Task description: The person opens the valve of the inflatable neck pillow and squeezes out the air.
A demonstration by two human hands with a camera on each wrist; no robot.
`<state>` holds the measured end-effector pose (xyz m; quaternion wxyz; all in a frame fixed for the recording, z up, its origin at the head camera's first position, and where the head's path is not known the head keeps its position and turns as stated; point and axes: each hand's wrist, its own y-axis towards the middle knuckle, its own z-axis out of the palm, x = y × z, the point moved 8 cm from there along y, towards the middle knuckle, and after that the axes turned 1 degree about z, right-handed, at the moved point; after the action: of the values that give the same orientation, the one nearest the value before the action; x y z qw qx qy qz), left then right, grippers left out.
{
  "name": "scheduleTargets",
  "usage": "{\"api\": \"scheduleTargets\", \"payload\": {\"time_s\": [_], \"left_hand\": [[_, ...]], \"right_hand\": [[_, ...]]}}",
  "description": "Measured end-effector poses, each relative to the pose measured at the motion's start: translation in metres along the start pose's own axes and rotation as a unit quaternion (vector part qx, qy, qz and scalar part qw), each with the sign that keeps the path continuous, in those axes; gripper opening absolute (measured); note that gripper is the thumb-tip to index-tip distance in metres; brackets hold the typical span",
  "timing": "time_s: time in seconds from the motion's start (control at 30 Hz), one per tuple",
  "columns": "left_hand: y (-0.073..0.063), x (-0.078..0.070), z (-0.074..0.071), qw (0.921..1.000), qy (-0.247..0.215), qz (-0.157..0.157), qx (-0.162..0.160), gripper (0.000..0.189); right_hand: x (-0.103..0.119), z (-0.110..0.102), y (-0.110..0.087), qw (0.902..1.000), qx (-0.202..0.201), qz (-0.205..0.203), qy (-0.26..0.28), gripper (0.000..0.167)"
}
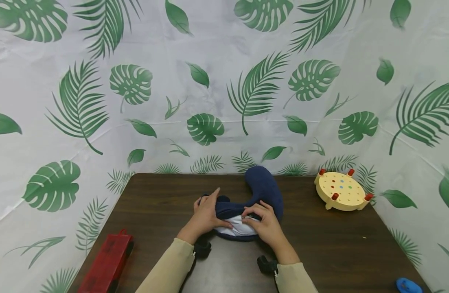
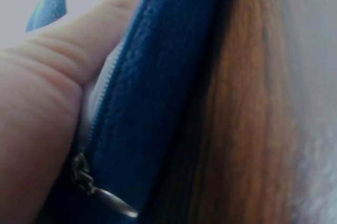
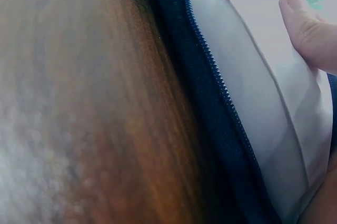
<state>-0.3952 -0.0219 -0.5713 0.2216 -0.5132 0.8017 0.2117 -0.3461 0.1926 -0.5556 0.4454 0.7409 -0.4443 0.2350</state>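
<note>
A navy neck pillow (image 1: pixel 265 190) lies on the table, its cover unzipped along the near side so that a white inner (image 1: pixel 239 228) shows. My left hand (image 1: pixel 206 213) grips the pillow's left end, thumb inside the opening against the white inner. At the right of the opening, my right hand (image 1: pixel 262 221) pinches the cover's edge between thumb and fingers; exactly what lies under its fingertips is partly hidden. A metal zip pull (image 2: pixel 108 195) hangs beside the left thumb in the left wrist view. Open zip teeth (image 3: pixel 218 79) border the white inner in the right wrist view.
A red, long box-like object (image 1: pixel 107 262) lies at the table's left front. On the back right stands a round yellow pegged toy (image 1: pixel 340 191) with red-tipped legs. A blue object (image 1: pixel 408 285) sits by the right front edge. Leaf-patterned cloth hangs behind the brown table (image 1: pixel 319 252).
</note>
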Motion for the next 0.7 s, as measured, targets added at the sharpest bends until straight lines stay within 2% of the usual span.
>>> {"api": "scheduleTargets", "payload": {"time_s": [0.07,0.2,0.4,0.7], "left_hand": [[0.0,-0.0003,0.0005,1.0,0.008,0.005,0.002,0.133],[0.0,-0.0009,0.0011,0.9997,0.018,0.018,-0.002,0.112],[-0.0005,-0.0015,0.0021,0.9997,-0.01,0.023,0.001,0.091],[-0.0006,-0.0033,-0.0019,0.9994,-0.013,0.033,-0.006,0.084]], "right_hand": [[0.0004,-0.0004,-0.0004,1.0,-0.002,-0.006,0.002,0.024],[0.0017,-0.0017,-0.0008,0.9998,-0.007,-0.018,0.006,0.023],[0.0026,-0.0022,-0.0011,0.9999,-0.003,-0.017,0.002,0.026],[0.0007,-0.0011,-0.0007,0.9999,0.005,-0.009,0.0,0.025]]}}
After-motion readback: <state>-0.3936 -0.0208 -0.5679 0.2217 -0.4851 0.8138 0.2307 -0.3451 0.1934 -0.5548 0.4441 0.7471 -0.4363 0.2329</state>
